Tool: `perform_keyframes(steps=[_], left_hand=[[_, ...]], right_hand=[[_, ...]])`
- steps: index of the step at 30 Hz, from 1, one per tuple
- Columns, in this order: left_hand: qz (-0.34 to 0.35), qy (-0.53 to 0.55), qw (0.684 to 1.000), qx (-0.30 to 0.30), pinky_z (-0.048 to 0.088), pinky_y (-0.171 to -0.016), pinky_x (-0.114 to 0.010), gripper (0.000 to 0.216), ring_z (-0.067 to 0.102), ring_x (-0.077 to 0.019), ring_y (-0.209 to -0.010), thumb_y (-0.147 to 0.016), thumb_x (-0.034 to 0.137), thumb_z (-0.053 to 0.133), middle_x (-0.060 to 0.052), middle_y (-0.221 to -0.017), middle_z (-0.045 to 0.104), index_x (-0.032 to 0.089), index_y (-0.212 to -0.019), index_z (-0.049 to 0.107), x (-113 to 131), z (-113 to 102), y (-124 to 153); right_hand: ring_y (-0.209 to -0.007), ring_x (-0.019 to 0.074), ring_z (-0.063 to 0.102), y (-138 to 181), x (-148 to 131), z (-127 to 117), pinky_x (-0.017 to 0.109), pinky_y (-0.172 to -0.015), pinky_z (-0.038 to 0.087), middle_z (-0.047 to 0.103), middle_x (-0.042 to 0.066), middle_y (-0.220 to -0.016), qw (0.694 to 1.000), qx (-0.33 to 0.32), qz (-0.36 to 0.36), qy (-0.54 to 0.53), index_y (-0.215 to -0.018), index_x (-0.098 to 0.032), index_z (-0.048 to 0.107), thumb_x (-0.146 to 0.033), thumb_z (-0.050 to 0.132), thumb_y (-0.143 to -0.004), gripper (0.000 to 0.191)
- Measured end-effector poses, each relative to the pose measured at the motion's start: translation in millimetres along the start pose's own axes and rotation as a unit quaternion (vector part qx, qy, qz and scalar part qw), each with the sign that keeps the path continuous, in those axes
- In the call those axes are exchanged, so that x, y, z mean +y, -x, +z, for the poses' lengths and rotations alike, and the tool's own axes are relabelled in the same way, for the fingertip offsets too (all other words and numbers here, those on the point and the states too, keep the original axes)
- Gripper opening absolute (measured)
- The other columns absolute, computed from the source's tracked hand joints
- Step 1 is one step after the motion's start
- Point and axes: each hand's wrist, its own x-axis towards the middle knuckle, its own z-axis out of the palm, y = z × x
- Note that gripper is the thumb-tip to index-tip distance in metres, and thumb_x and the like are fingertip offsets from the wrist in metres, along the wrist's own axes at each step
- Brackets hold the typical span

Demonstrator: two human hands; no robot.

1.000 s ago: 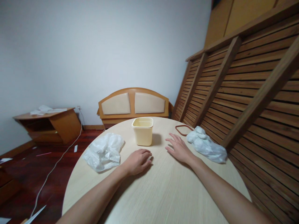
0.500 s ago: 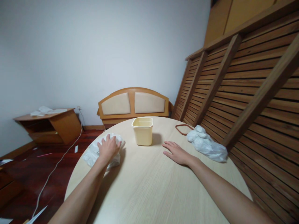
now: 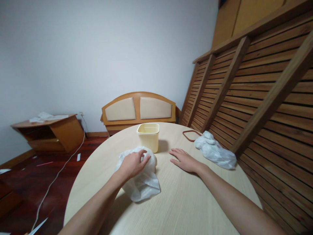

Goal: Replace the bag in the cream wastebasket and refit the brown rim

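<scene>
Crumpled translucent white plastic bag (image 3: pixel 144 184), glossy and wrinkled, at centre frame on round pale wooden table (image 3: pixel 186 205), just below cream plastic container (image 3: pixel 148 137), left hand (image 3: pixel 132 163) on top with fingers curled into its folds, right hand (image 3: pixel 184 160) flat alongside, fingers lightly spread.

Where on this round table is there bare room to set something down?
Bare: near edge of the table between the forearms, and its left side beyond the white plastic bag under the left hand. Crowded: the middle band: yellow container, right hand, brown ring, crumpled white bag.
</scene>
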Motion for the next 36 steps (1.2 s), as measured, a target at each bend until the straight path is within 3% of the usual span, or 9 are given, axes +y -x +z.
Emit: perform_keyframes(steps=[5, 9, 13, 16, 21, 24, 27, 30, 36], left_hand=[[0.224, 0.149, 0.960, -0.075, 0.050, -0.100, -0.037, 0.040, 0.065, -0.0241, -0.117, -0.095, 0.044, 0.054, -0.009, -0.132, 0.066, 0.022, -0.127, 0.061, 2, -4, 5], [0.296, 0.134, 0.942, -0.086, 0.037, -0.117, -0.046, 0.053, 0.049, -0.0281, -0.136, -0.085, 0.044, 0.070, -0.011, -0.149, 0.051, 0.023, -0.133, 0.059, -10, -3, 1], [0.278, 0.123, 0.948, -0.090, 0.036, -0.118, -0.047, 0.057, 0.042, -0.0312, -0.142, -0.080, 0.046, 0.075, -0.013, -0.158, 0.038, 0.023, -0.130, 0.062, -18, 6, -3], [0.233, 0.092, 0.966, -0.061, 0.041, -0.114, -0.044, 0.048, 0.051, -0.0301, -0.135, -0.086, 0.049, 0.068, -0.013, -0.151, 0.048, 0.022, -0.125, 0.065, -18, 15, -6], [0.157, 0.050, 0.986, -0.021, 0.050, -0.099, -0.038, 0.038, 0.067, -0.0254, -0.108, -0.099, 0.048, 0.043, -0.008, -0.117, 0.072, 0.022, -0.113, 0.068, -12, 18, -7], [0.152, 0.054, 0.987, -0.006, 0.050, -0.097, -0.036, 0.041, 0.068, -0.0254, -0.107, -0.101, 0.047, 0.039, -0.009, -0.116, 0.072, 0.021, -0.111, 0.068, -9, 14, -7], [0.168, 0.074, 0.983, 0.007, 0.049, -0.100, -0.036, 0.040, 0.066, -0.0256, -0.112, -0.099, 0.049, 0.044, -0.009, -0.122, 0.071, 0.021, -0.115, 0.066, -7, 9, -5], [0.189, 0.081, 0.978, 0.024, 0.049, -0.099, -0.036, 0.043, 0.065, -0.0267, -0.114, -0.092, 0.052, 0.056, -0.008, -0.126, 0.068, 0.022, -0.122, 0.063, -6, 6, -3], [0.174, 0.076, 0.980, 0.065, 0.055, -0.080, -0.030, 0.036, 0.068, -0.0239, -0.100, -0.093, 0.050, 0.054, -0.006, -0.113, 0.071, 0.023, -0.114, 0.065, -8, 10, -5]], right_hand=[[-0.133, 0.0305, 0.051, 2, -2, -8, 0.047, -0.112, 0.038, 0.058, 0.017, -0.142, 0.999, 0.025, -0.026, 0.009, -0.131, -0.015, 0.063, -0.042, 0.051, -0.096, 0.045], [-0.111, 0.0265, 0.063, 3, -11, -23, 0.040, -0.098, 0.046, 0.071, 0.013, -0.118, 0.996, 0.088, -0.034, 0.006, -0.114, -0.016, 0.069, -0.033, 0.049, -0.098, 0.031], [-0.086, 0.0208, 0.066, 6, -31, -42, 0.033, -0.078, 0.047, 0.073, 0.007, -0.093, 0.989, 0.141, -0.045, -0.027, -0.096, -0.019, 0.069, -0.035, 0.045, -0.100, 0.030], [-0.075, 0.0179, 0.063, 11, -52, -49, 0.030, -0.072, 0.046, 0.070, 0.004, -0.082, 0.985, 0.102, -0.131, -0.053, -0.092, -0.020, 0.068, -0.041, 0.050, -0.097, 0.029], [-0.085, 0.0207, 0.065, 16, -85, -45, 0.030, -0.077, 0.047, 0.072, 0.005, -0.097, 0.968, 0.039, -0.243, -0.042, -0.109, -0.020, 0.066, -0.048, 0.071, -0.082, 0.039], [-0.089, 0.0202, 0.066, 15, -90, -39, 0.030, -0.079, 0.047, 0.072, 0.005, -0.099, 0.966, 0.037, -0.256, -0.023, -0.106, -0.022, 0.069, -0.037, 0.063, -0.090, 0.023], [-0.082, 0.0175, 0.066, 12, -80, -39, 0.029, -0.076, 0.047, 0.072, 0.003, -0.090, 0.971, 0.065, -0.222, -0.059, -0.094, -0.022, 0.071, -0.030, 0.056, -0.095, 0.017], [-0.077, 0.0173, 0.065, 9, -63, -42, 0.030, -0.073, 0.049, 0.071, 0.004, -0.086, 0.969, 0.143, -0.135, -0.150, -0.091, -0.021, 0.068, -0.035, 0.057, -0.094, 0.018], [-0.069, 0.0169, 0.063, -4, -31, -39, 0.031, -0.067, 0.052, 0.066, 0.002, -0.076, 0.910, 0.212, -0.003, -0.357, -0.090, -0.018, 0.063, -0.050, 0.063, -0.087, 0.032]])
